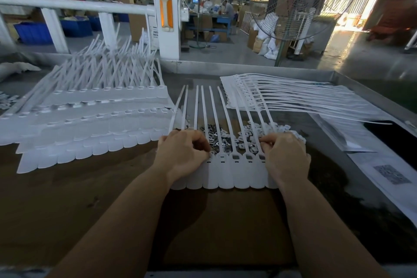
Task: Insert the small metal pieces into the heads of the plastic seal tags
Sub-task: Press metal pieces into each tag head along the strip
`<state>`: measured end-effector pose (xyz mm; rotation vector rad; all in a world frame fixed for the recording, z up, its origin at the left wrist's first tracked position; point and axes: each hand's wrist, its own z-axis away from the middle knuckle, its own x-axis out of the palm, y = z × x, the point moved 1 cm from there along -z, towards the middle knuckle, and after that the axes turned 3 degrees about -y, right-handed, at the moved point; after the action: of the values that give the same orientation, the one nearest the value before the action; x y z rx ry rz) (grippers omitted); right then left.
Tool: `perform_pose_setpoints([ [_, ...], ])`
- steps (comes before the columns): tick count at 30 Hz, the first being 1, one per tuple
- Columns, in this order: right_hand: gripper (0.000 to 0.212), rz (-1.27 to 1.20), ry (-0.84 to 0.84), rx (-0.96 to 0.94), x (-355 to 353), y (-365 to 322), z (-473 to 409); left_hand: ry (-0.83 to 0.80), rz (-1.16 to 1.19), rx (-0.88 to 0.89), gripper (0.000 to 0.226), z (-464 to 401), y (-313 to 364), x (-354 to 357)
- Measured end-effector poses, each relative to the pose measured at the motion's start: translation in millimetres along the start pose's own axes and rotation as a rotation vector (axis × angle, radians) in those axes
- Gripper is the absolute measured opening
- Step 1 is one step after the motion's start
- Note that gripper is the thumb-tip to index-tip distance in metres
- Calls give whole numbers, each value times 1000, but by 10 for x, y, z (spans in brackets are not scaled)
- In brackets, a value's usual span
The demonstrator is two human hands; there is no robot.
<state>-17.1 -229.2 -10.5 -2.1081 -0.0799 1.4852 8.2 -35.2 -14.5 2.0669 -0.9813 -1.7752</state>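
Two hands are down on one strip of plastic seal tags point(228, 174) that lies flat on the brown worktop point(67, 198) right in front of the person, flags toward the near edge. The tails run straight away toward the far side, so the long axis is near-to-far and the row of heads runs left-right between the hands. The left hand point(182, 156) sits on the left end of the strip with its fingers curled in at a head slot; it looks like it's pinching something tiny there, but I can't actually see a metal piece in it. The right hand point(285, 156) is on the right end, fingertips curled and bunched at the head just beside it. Same deal, can't tell if there's a piece in the pinch.

About four open slotted heads point(237, 156) show between the two hands, so I'd guess those are the ones left to fill.

The bit that matters: the pile of small metal pieces point(216, 135) sits just beyond the heads, under the tails, between both hands and maybe a touch closer to the left one. Either hand only has to reach forward a little.

Farther back there's a big stack of tag strips point(90, 119) on the left and another stack point(282, 99) on the right.
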Motion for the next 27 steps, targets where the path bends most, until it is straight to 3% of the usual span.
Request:
perform_pose_setpoints([
  [14,11,-127,100,10,23,14,2,2,-12,9,24,-7,-18,2],
  [27,25,-57,-58,-3,15,21,-9,6,-1,6,23,-3,-30,7],
])
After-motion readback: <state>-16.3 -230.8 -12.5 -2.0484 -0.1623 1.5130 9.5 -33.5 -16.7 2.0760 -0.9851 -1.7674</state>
